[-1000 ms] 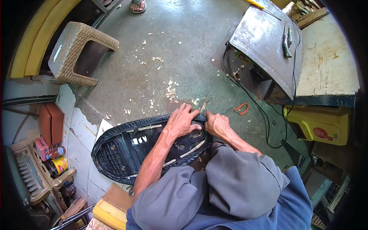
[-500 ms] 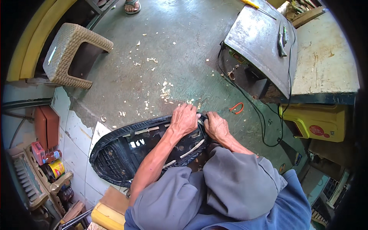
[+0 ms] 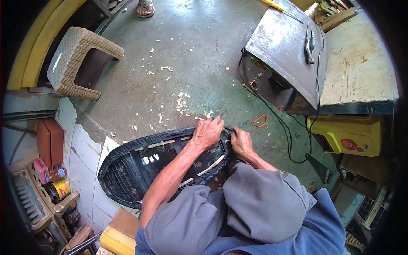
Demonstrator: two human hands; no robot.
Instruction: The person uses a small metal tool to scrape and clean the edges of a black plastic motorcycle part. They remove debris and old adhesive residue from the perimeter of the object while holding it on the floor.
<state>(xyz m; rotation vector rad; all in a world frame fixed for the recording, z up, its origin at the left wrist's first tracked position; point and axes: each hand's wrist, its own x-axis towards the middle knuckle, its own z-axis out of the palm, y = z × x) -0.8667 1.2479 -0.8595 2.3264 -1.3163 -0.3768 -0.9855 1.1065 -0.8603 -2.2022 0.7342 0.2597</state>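
A black seat (image 3: 140,163) lies upside down across the person's lap, its ribbed plastic underside facing up and its narrow end reaching toward the tiled floor on the left. The left hand (image 3: 207,133) presses on the seat's far rim, fingers curled over the black cover edge and closed on it. The right hand (image 3: 241,141) sits just beside it at the same rim, fingers pinched together on the cover edge; whether it also holds a small tool I cannot tell. The two hands nearly touch.

On the concrete floor just beyond the right hand lie orange-handled pliers (image 3: 259,122). Pale scraps (image 3: 183,103) are scattered over the floor ahead of the seat. A black cable (image 3: 293,146) loops past the pliers to a grey metal box (image 3: 284,51) at the upper right, with a yellow case (image 3: 346,136) below it. A woven stool (image 3: 78,63) stands at the upper left, well apart from the seat. A sandalled foot (image 3: 145,7) shows at the top edge.
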